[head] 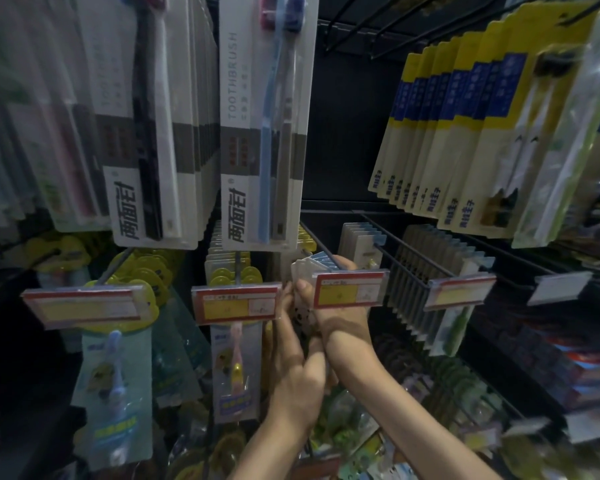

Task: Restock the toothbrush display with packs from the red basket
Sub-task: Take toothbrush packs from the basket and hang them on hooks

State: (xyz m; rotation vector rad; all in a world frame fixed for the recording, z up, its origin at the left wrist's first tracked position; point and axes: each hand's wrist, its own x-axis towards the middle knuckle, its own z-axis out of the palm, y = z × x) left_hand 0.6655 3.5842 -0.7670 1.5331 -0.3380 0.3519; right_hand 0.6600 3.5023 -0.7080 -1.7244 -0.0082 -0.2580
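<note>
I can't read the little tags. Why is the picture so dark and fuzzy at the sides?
Head view: dim light leaves the lower shelves in shadow; the wide lens bends and smears the edges, like the yellow packs; the white pack reads clearly, the price tag print blurs.

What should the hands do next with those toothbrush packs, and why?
Probably slide the packs farther back along the hook. The left hand and the right hand both grip them just behind the red and yellow price tag, right at the hook's front end. The wire behind them seems to have room.
</note>
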